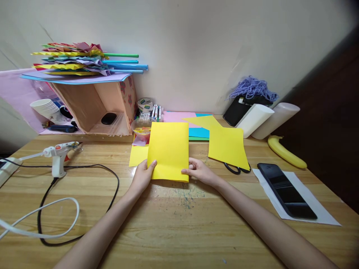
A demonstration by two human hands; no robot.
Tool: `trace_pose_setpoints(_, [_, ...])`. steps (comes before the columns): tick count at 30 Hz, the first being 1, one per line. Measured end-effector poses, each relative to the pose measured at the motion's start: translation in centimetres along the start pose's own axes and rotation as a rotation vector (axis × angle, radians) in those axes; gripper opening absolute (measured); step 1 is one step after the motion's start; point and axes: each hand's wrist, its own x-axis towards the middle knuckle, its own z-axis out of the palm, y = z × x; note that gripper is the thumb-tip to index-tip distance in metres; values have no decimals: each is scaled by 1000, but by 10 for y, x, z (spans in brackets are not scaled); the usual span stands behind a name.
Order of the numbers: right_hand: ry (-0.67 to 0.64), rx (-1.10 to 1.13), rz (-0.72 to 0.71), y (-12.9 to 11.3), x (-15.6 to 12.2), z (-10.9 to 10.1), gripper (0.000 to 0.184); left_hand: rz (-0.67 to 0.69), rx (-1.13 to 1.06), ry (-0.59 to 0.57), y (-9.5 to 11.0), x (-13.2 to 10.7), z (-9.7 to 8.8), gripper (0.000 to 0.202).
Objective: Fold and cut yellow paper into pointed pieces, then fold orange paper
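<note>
Between my two hands a folded sheet of yellow paper (pixel 168 149) is held up, tilted toward me, over the middle of the wooden table. My left hand (pixel 142 175) pinches its lower left edge, thumb in front. At the lower right edge my right hand (pixel 199 172) grips it, thumb across the front and the other fingers partly hidden behind. Right of the hands lies a cut piece of yellow paper (pixel 228 145) on top of scissors (pixel 232 169), whose black handles stick out. Another bit of yellow paper (pixel 138 155) shows behind my left hand.
On the left stand a glue gun (pixel 58 157) with looping cables and a pink box (pixel 95 99) topped with folded paper flowers (pixel 73 59). A phone (pixel 286 190) on white paper, a banana (pixel 286 152) and paper rolls (pixel 256 118) are at right. Markers (pixel 157 112) stand at the back.
</note>
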Motion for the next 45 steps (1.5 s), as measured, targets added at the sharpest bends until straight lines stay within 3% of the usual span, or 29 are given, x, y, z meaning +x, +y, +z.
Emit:
trace_pose_setpoints(4, [-111, 53, 25, 0, 0, -2, 48, -1, 4, 2, -1, 0, -1, 46])
trace_pose_setpoints(8, [-98, 66, 30, -1, -1, -2, 41, -5, 21, 4, -1, 1, -1, 46])
trace_pose_setpoints(13, [-162, 3, 35, -5, -3, -3, 50, -9, 50, 35, 1, 1, -2, 47])
trace_pose_setpoints(18, [-127, -8, 16, -5, -3, -2, 38, 0, 56, 32, 2, 1, -2, 48])
trace_pose_setpoints(23, [-200, -27, 44, -6, -3, -5, 41, -6, 49, 51, 5, 1, -3, 49])
trace_pose_setpoints(29, [-208, -51, 41, -8, -3, -8, 28, 33, 96, 86, 10, 1, -5, 47])
trace_pose_setpoints(37, [-17, -82, 58, 3, 2, -11, 31, 51, 116, -7, 16, -1, -10, 39])
trace_pose_setpoints(42, [239, 13, 19, 9, 9, -1, 33, -8, -30, 86, 16, -1, -2, 39])
trace_pose_setpoints(45, [372, 86, -50, 9, 8, 16, 34, -88, -138, -38, 17, -9, 13, 42])
